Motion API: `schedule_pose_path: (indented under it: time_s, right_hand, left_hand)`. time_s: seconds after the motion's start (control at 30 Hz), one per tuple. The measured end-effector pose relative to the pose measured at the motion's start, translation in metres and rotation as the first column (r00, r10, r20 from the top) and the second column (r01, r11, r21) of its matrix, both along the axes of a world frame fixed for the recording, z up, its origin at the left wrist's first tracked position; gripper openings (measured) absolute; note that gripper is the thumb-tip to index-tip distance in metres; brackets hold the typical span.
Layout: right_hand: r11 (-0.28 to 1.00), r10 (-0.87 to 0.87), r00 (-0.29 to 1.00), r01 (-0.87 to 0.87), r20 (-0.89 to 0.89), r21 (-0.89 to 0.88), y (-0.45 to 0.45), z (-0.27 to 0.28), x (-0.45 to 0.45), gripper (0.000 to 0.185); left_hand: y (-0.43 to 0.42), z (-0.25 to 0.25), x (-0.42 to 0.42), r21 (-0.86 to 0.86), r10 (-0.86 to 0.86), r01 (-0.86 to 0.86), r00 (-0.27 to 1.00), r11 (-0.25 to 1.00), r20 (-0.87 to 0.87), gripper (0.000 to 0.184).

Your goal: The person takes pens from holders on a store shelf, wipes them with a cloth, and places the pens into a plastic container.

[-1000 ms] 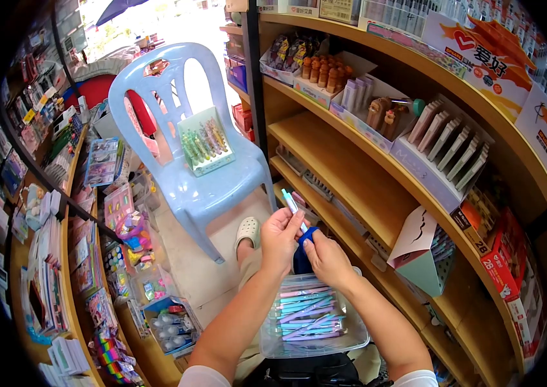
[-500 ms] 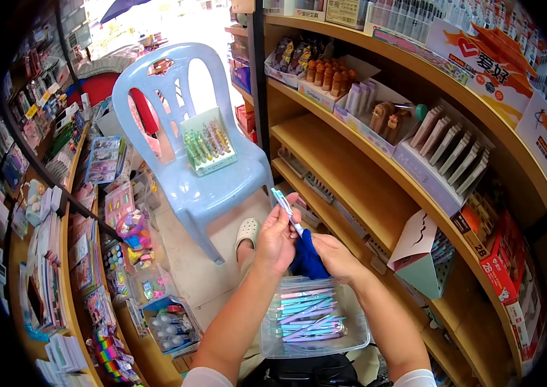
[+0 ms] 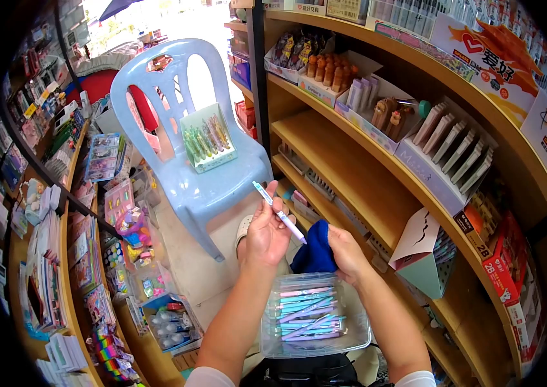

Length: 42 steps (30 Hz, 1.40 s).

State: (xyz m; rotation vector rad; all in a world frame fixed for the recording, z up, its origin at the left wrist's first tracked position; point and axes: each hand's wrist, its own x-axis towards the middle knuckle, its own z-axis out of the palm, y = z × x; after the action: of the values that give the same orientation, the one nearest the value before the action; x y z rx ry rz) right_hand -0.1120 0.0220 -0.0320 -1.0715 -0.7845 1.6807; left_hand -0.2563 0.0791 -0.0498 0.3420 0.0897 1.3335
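A light purple and white pen (image 3: 281,213) rests across the fingers of my left hand (image 3: 268,233), gripped by the thumb, its purple end pointing down and right. In my right hand (image 3: 349,253) a dark blue cloth (image 3: 316,250) is bunched, just beside the pen's lower end. Below both hands stands a clear plastic box (image 3: 356,320). Several pens (image 3: 305,311) in pink, turquoise and purple lie inside it.
A blue plastic chair (image 3: 186,190) ahead holds a display box of pens (image 3: 209,138). Wooden shelves (image 3: 344,164) with stationery boxes run along the right. Shelves of books (image 3: 44,274) and goods bound the left. A white shoe (image 3: 244,228) shows near the chair.
My right hand has pulled the blue cloth off the pen and moved slightly right. My left hand has moved a little left and turned palm up, the pen now more exposed.
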Motion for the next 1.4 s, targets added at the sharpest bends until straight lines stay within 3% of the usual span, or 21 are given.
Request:
schedule_pose_path:
  time_s: [0.13,0.23,0.33,0.4,0.53,0.57,0.7,0.9,1.0,1.17,1.3,1.4]
  right_hand:
    - [0.999,-0.037,0.999,0.037,0.001,0.008,-0.001,0.002,-0.004,0.022]
    - [0.994,0.038,0.996,-0.046,0.074,0.103,0.002,-0.017,0.002,0.026]
    - [0.981,0.085,0.976,-0.118,0.200,0.156,0.001,-0.021,0.002,0.026]
    - [0.951,0.072,0.924,-0.176,0.375,0.252,0.000,-0.023,0.003,0.024]
    - [0.889,-0.049,0.838,-0.211,0.544,0.406,-0.004,-0.013,-0.006,0.020]
    - [0.811,-0.187,0.796,-0.205,0.575,0.547,-0.004,-0.012,-0.009,0.018]
    - [0.837,-0.282,0.733,-0.127,0.618,0.533,-0.008,-0.009,-0.010,0.018]
    - [0.893,-0.215,0.863,-0.016,0.458,0.449,-0.004,-0.012,-0.004,0.022]
    - [0.993,-0.051,0.985,0.031,0.167,0.118,-0.002,-0.009,-0.004,0.020]
    - [0.993,0.052,0.998,-0.046,0.048,-0.108,0.000,0.002,0.001,0.021]
    - [0.983,0.075,0.997,-0.071,0.020,-0.171,0.005,-0.001,0.000,0.022]
    - [0.971,-0.010,1.000,0.015,0.024,-0.237,0.004,0.013,-0.004,0.021]
  left_hand:
    - [-0.002,0.001,0.002,0.005,-0.019,0.019,0.997,1.000,-0.071,0.032]
    - [-0.002,0.000,0.003,0.035,-0.025,0.029,0.993,0.999,-0.111,0.030]
    - [-0.003,0.001,0.005,0.030,-0.024,0.029,0.990,0.999,-0.136,0.029]
    - [-0.004,0.001,0.006,0.046,0.009,0.000,0.982,0.999,-0.189,0.027]
    - [-0.007,0.003,0.010,0.104,0.074,-0.043,0.948,0.994,-0.311,0.022]
    - [-0.009,0.004,0.012,0.108,0.073,-0.038,0.934,0.993,-0.348,0.020]
    - [-0.018,0.010,0.021,0.141,0.068,-0.003,0.888,0.990,-0.454,0.016]
    - [-0.024,0.013,0.025,0.188,0.051,0.035,0.901,0.981,-0.431,0.015]
    - [-0.023,0.010,0.023,0.242,0.026,0.082,0.911,0.967,-0.411,0.016]
    - [-0.026,0.012,0.019,0.321,-0.080,0.215,0.919,0.923,-0.385,0.018]
    - [-0.022,0.008,0.017,0.303,-0.076,0.188,0.935,0.934,-0.347,0.016]
    - [-0.019,0.006,0.017,0.258,-0.084,0.169,0.947,0.951,-0.310,0.016]
